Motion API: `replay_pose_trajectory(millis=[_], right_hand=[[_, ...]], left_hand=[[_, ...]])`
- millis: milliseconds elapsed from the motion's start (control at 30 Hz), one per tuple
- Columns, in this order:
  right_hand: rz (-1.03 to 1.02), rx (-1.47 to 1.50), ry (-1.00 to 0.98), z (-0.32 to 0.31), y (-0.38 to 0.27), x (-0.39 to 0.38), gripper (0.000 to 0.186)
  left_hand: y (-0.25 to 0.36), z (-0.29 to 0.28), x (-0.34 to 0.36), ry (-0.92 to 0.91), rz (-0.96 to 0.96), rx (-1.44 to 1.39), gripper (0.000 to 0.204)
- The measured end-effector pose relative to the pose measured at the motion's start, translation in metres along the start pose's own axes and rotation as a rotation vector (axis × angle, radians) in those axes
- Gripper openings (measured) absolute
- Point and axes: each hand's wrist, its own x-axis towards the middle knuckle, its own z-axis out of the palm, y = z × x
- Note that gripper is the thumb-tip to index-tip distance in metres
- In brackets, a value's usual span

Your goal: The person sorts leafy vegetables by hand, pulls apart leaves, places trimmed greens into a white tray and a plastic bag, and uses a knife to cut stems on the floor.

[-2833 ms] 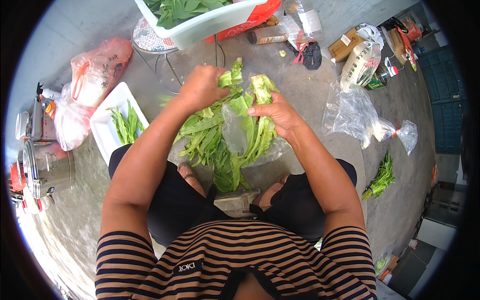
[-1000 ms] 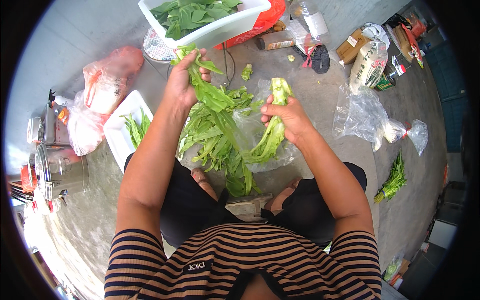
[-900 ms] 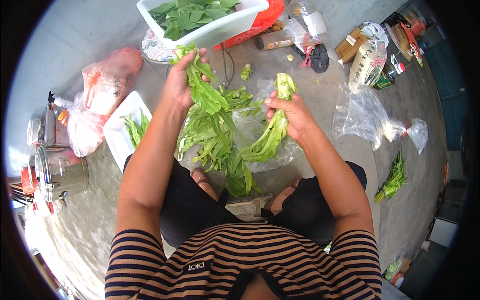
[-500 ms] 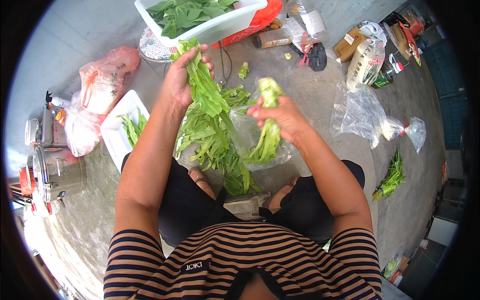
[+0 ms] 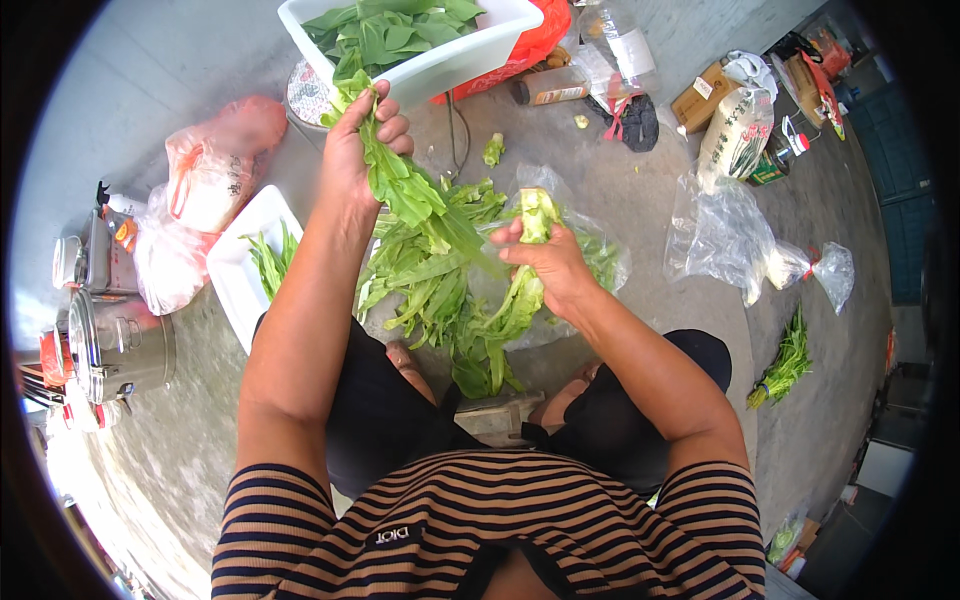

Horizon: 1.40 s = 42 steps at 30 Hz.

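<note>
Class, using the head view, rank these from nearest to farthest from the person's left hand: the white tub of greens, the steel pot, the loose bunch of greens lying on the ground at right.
From the left hand:
1. White tub of greens, just ahead.
2. Steel pot, far left.
3. Loose bunch of greens, far right on the ground.

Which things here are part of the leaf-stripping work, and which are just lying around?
In use: left hand holding a pulled leaf; right hand holding the stalk; leaf pile; white tub of leaves.

Lying about: metal pot, clear bags, bottle, cardboard box.
</note>
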Motion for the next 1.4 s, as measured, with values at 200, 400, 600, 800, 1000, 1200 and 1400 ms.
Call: replay_pose_trajectory(millis=[200, 400, 600, 800, 1000, 1200, 1400], right_hand=[[0.076, -0.199, -0.182, 0.020, -0.012, -0.008, 0.026], [0.015, 0.017, 0.022, 0.004, 0.003, 0.001, 0.024], [0.043, 0.185, 0.032, -0.013, -0.019, 0.009, 0.024], [0.020, 0.361, -0.146, -0.029, -0.035, 0.019, 0.031], [-0.021, 0.395, -0.292, -0.042, -0.039, 0.026, 0.039], [-0.060, 0.419, -0.146, -0.035, -0.036, 0.032, 0.015], [-0.058, 0.295, -0.075, -0.031, -0.042, 0.025, 0.012]], left_hand=[[-0.006, 0.005, -0.002, 0.023, -0.025, 0.031, 0.017], [-0.006, 0.012, -0.007, 0.041, 0.014, 0.081, 0.017], [0.000, 0.016, -0.011, 0.085, -0.021, 0.703, 0.039], [-0.028, 0.024, -0.024, -0.044, -0.190, 1.139, 0.015], [-0.056, 0.037, -0.039, -0.214, -0.294, 1.191, 0.015], [-0.075, 0.032, -0.045, -0.285, -0.419, 1.212, 0.029], [-0.070, 0.024, -0.040, -0.170, -0.594, 0.959, 0.033]])
